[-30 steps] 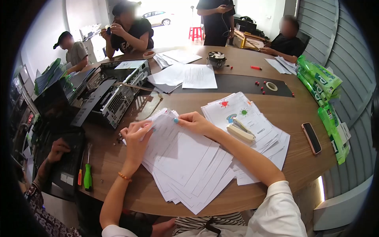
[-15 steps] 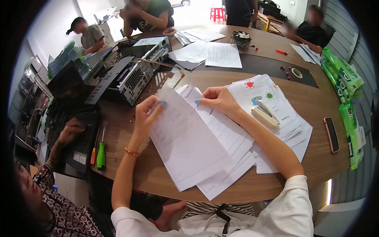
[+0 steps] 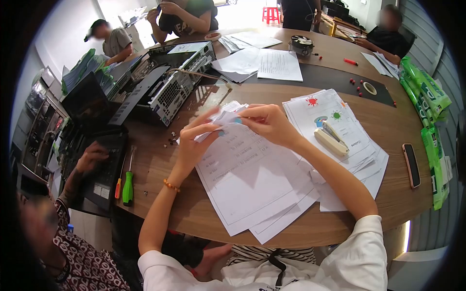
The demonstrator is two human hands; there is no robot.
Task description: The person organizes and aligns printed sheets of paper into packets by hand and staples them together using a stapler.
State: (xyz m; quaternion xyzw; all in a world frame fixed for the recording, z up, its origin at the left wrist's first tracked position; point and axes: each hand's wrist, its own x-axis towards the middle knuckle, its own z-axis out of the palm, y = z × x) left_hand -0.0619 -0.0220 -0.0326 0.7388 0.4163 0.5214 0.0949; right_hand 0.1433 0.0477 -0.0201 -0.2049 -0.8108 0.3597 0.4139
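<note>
On your far left, another person's hand (image 3: 92, 156) rests on the open laptop (image 3: 108, 162), with an orange screwdriver (image 3: 118, 188) and a green-handled screwdriver (image 3: 127, 188) lying just beside its right edge. Behind them stands the opened computer case (image 3: 171, 91), and small screws (image 3: 172, 139) lie scattered near your left wrist. Your left hand (image 3: 196, 145) is nearly closed, thumb and fingers pinching the far edge of the printed sheets (image 3: 247, 180); how its farther fingers sit is blurred. The sheets lie in front of you between your forearms, their far edge lifted and bent, their near end fanned over the table (image 3: 194, 218). Your right hand (image 3: 272, 125) meets that same edge just beside the left, thumb and fingertips pressed together on the paper, the other fingers curled; you cannot tell how many sheets either pinch takes in. Under and beyond your right forearm lies a second stack of papers (image 3: 365, 154), a cream stapler (image 3: 332, 141) on top. Farther right are a phone (image 3: 411, 165), face up, and green packages (image 3: 432, 145) along the table's edge.
</note>
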